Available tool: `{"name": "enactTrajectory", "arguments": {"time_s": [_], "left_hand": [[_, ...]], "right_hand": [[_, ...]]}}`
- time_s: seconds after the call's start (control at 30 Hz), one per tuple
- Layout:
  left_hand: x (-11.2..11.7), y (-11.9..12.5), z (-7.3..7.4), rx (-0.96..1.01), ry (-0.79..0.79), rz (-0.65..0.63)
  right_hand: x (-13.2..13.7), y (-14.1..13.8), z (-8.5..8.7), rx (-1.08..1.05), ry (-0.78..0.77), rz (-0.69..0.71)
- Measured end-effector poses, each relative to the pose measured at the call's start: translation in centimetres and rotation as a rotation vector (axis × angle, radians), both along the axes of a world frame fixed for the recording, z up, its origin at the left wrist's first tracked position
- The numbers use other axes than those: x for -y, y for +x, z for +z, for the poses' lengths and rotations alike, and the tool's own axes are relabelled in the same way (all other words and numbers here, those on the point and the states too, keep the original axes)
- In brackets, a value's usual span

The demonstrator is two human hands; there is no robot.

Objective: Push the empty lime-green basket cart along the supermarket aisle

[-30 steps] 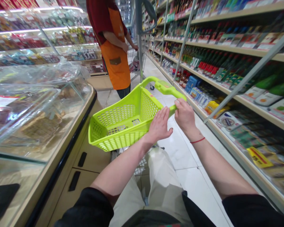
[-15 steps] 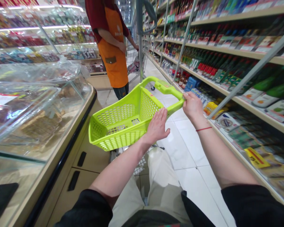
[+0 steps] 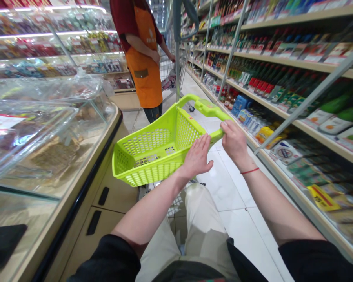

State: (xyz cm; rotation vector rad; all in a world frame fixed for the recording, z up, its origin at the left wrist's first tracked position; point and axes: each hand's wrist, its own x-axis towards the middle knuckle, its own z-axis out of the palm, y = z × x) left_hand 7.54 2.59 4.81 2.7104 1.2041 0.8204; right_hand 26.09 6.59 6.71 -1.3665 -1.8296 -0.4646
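Observation:
A lime-green shopping cart (image 3: 153, 172) with a perforated plastic basket stands in front of me, turned at an angle. Inside its basket only the bare green floor shows. My left hand (image 3: 197, 155) lies flat on the near rim, fingers stretched together and thumb apart. Around the near end of the cart's looped handle (image 3: 207, 107), my right hand (image 3: 234, 141) is closed, a thin red string at the wrist.
On the left runs a glass-topped display counter (image 3: 85, 152) with wrapped goods. Shelves of bottles and packets (image 3: 282, 105) line the right. Ahead, a person in an orange apron (image 3: 144, 74) stands beside a wire shopping cart (image 3: 167, 74). White floor tiles (image 3: 238, 219) lie between.
My right hand has shifted slightly left and down on the handle. The surroundings and the cart sit a little further right in view. My left hand stays on the rim.

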Motion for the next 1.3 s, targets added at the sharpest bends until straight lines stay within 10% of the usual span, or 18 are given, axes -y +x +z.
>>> {"name": "enactTrajectory", "arguments": {"time_s": [0.17, 0.53, 0.9, 1.3], "left_hand": [[-0.3, 0.2, 0.1, -0.002, -0.024, -0.003], [-0.3, -0.2, 0.3, -0.004, -0.024, -0.005], [-1.6, -0.6, -0.4, 0.014, -0.015, -0.080], [-1.3, -0.9, -0.1, 0.008, -0.009, -0.062]], "right_hand": [[-2.7, 2.1, 0.0, -0.189, 0.099, -0.072], [2.6, -6.4, -7.3, -0.240, 0.012, 0.006], [-0.3, -2.6, -3.6, -0.370, 0.002, -0.123], [3.5, -7.7, -8.7, -0.441, -0.008, -0.067]]}}
